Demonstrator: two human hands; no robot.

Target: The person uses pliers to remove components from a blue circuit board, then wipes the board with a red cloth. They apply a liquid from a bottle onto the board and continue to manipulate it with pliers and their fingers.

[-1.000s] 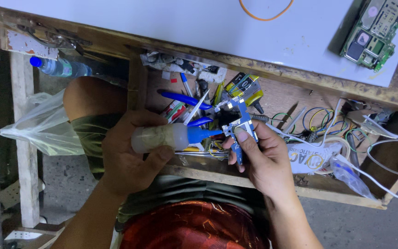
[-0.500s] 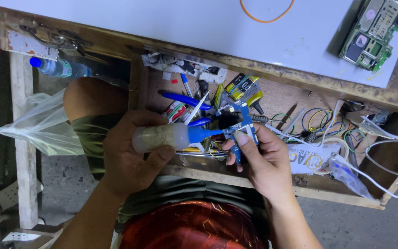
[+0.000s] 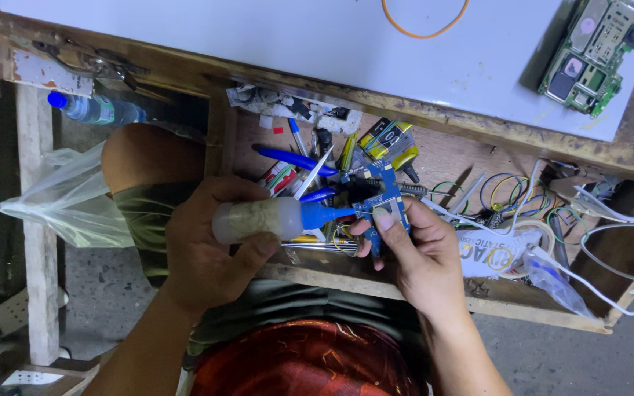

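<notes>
A small translucent squeeze bottle (image 3: 258,220) with a blue nozzle is wrapped by the closed fingers (image 3: 218,192) of the left hand (image 3: 207,249), the thumb pressed up against its underside. The nozzle tip is aimed toward three o'clock and meets the edge of a small blue circuit board (image 3: 388,196). That board is pinched by the right hand (image 3: 423,257), the thumb (image 3: 389,227) laid flat on its face and the fingertips curled in behind, so both hands are shut on what they hold. Board and bottle are held just above an open wooden drawer (image 3: 420,293), over the lap.

The bottle is judged light and soft-walled, so pressure at mid-body would likely push out its contents; a looser hold near the base would suit steadying. The board is judged stiff, thin and fragile, best taken by its edges rather than across its components.

At twelve o'clock of the hands, blue-handled tools (image 3: 295,158) and a yellow-black battery pack (image 3: 384,139) lie in the drawer. At two o'clock, coiled wires (image 3: 508,194) are seen. Farther out at one o'clock, a green phone board (image 3: 597,51) rests on a white sheet (image 3: 258,37).
</notes>
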